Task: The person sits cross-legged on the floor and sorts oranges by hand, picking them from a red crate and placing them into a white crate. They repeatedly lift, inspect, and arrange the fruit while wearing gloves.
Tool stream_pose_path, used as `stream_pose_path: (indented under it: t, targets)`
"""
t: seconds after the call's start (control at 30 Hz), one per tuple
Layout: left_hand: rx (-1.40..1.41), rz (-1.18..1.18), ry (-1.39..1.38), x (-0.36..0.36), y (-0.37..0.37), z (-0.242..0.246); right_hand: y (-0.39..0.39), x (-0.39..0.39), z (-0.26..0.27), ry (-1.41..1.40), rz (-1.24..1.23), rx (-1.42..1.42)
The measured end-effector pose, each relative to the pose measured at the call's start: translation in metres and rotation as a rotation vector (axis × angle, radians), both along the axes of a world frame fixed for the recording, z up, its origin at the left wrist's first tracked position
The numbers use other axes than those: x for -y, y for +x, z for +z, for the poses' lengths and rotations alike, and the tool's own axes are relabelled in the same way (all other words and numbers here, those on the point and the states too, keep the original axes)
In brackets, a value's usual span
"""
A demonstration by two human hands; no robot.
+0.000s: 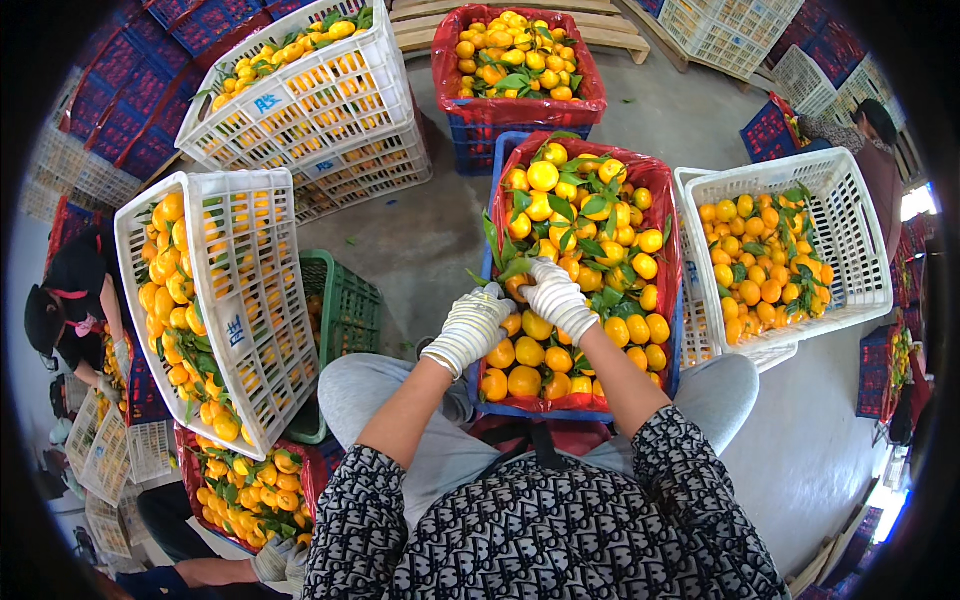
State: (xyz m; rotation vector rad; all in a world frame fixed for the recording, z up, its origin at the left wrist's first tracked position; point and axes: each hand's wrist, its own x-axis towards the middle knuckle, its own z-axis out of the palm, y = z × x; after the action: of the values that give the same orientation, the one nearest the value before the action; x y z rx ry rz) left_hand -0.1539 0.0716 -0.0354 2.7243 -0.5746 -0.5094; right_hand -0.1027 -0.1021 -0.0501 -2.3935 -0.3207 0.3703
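A blue plastic crate (491,409) lined with red plastic film (673,187) stands before me, full of orange citrus fruits, many with green leaves. Both my hands wear striped knit gloves and meet over the crate's left side. My right hand (556,298) has its fingers on an orange citrus fruit (517,287) with leaves above it. Close beside it, my left hand (472,324) has its fingertips near the same fruit; whether it grips anything is hidden. Loose fruits lie in rows in the crate's near part, leafy ones towards its far end.
A white crate of fruit (862,225) stands at right, a tilted white crate (259,315) at left beside a green crate (352,315). Stacked white crates (360,82) and a red-lined crate (592,105) stand beyond. Other people work at left, lower left and right.
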Motion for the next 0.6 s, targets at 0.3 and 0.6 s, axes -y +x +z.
stream_pose_path:
  t: [0.3, 0.6]
  targets:
    - [0.039, 0.15, -0.131, 0.003, -0.001, 0.003, -0.004, 0.004, -0.044, 0.442, -0.228, -0.165]
    - [0.309, 0.079, -0.21, 0.024, 0.014, 0.003, -0.001, 0.012, -0.037, 0.359, -0.248, -0.319]
